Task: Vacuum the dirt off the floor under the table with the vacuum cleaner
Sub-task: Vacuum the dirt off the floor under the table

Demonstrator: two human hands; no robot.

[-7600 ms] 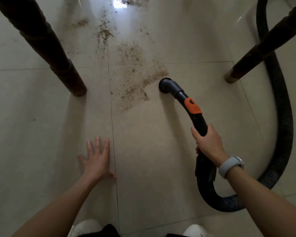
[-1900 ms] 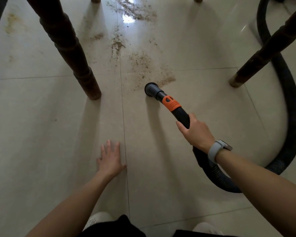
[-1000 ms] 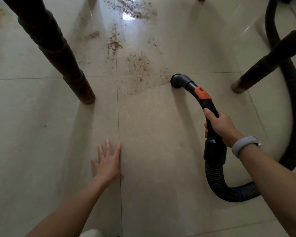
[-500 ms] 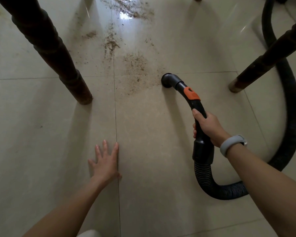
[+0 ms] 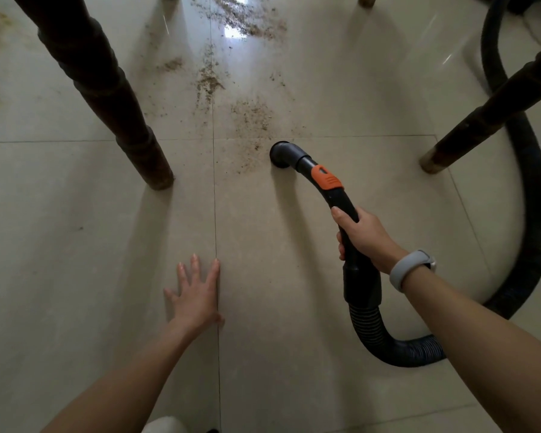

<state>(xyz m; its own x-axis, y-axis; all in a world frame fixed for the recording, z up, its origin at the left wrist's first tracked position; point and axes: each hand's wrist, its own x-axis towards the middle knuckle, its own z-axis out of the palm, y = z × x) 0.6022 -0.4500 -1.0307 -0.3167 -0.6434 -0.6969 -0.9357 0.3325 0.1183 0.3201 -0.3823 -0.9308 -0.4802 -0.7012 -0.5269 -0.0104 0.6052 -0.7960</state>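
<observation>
My right hand grips the black vacuum wand, which has an orange clip. Its round nozzle sits on the tiled floor at the right edge of a patch of brown dirt. More dirt trails away toward a bright reflection, with a further patch at the top. My left hand rests flat on the floor, fingers spread, well short of the dirt. The ribbed black hose curls from the wand under my right forearm.
Two dark wooden table legs stand on either side: one left, one right. The thick hose loops around behind the right leg to the top right. Two more leg feet show at the top edge.
The nozzle has slid left and a little toward the dirt since half a second ago, and the near dirt patch is thinner. My left hand stays planted on the floor.
</observation>
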